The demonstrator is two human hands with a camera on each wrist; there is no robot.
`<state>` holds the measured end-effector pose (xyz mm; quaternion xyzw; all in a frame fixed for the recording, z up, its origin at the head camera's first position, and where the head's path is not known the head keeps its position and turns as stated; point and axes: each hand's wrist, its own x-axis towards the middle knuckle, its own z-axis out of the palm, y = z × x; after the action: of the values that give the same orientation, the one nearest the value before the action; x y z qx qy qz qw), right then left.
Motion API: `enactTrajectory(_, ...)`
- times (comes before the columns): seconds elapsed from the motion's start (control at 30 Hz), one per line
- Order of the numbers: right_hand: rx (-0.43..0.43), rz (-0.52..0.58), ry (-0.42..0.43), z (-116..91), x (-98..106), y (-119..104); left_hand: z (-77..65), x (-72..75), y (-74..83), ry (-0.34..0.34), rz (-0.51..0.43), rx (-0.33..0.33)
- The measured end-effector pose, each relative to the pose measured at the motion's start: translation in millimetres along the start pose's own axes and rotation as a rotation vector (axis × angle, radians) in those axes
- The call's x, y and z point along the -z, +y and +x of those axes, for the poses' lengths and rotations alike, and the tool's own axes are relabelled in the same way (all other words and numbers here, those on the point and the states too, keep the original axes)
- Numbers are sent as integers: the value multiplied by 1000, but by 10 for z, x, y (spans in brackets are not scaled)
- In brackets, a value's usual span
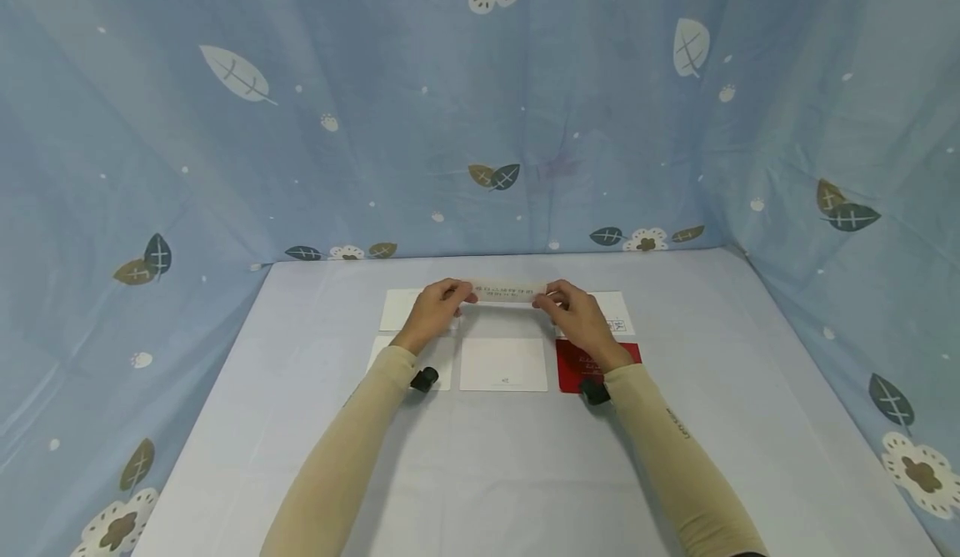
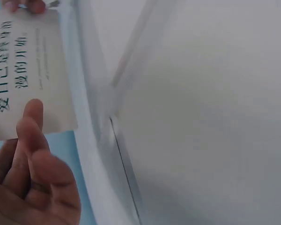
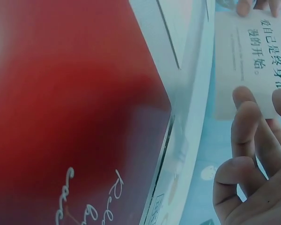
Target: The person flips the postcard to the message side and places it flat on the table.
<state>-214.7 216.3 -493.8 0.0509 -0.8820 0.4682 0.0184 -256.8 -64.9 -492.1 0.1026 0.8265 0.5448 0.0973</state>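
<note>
A white card (image 1: 507, 291) printed with dark Chinese characters is held up off the table, stretched level between both hands. My left hand (image 1: 438, 313) pinches its left end, and my right hand (image 1: 579, 317) pinches its right end. In the left wrist view the card (image 2: 30, 70) shows large characters with fine print beside them. The same printed face of the card (image 3: 246, 61) appears in the right wrist view, with the right hand's fingers (image 3: 247, 126) at its near edge. Below the hands lie several flat cards, among them a white card (image 1: 503, 365) and a red card (image 1: 576, 365).
Partly under the arms lie more white cards: one back left (image 1: 395, 310), one front left (image 1: 444, 365) and one back right (image 1: 617, 307) with blue marks. The white-covered table (image 1: 510, 474) ends at a blue patterned curtain (image 1: 420, 140) behind and at both sides.
</note>
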Motion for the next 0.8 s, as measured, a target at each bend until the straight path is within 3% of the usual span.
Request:
enactTrajectory(0.23, 49, 75, -6, 18, -3, 42, 8, 43, -35, -57, -149, 13)
enactTrajectory(0.6, -47, 131, -14, -34, 24, 35, -1, 76, -35, -86, -281, 38)
enactTrajectory(0.8, -44, 158, -23, -41, 29, 30, -2, 67, -38, -71, -311, 74)
